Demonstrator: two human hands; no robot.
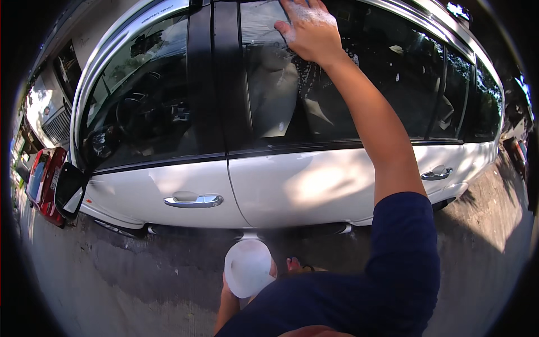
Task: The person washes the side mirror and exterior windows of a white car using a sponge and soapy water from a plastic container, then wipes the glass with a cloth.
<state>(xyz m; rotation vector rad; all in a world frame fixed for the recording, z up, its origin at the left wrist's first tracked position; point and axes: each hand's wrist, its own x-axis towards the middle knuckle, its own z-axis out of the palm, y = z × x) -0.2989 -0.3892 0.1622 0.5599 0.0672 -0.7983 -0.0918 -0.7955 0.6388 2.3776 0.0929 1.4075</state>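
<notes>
My right hand (313,31), coated with white suds, is raised against the dark rear side window (370,97) of a white SUV (269,185). Its thumb is spread, while the fingertips pass out of view at the top. Whatever lies under the palm is hidden. Foam drops and wet streaks run down the glass below the wrist. Low in front of my body, my left hand (227,282) grips a round, whitish plastic container (248,267) by its side. I cannot tell what the container holds.
Chrome handles mark the front door (193,201) and rear door (437,173). A side mirror (70,190) juts out at left, with a red car (47,185) beyond it. A side step (290,231) runs above the partly wet concrete ground (139,269). A foot (293,264) shows below.
</notes>
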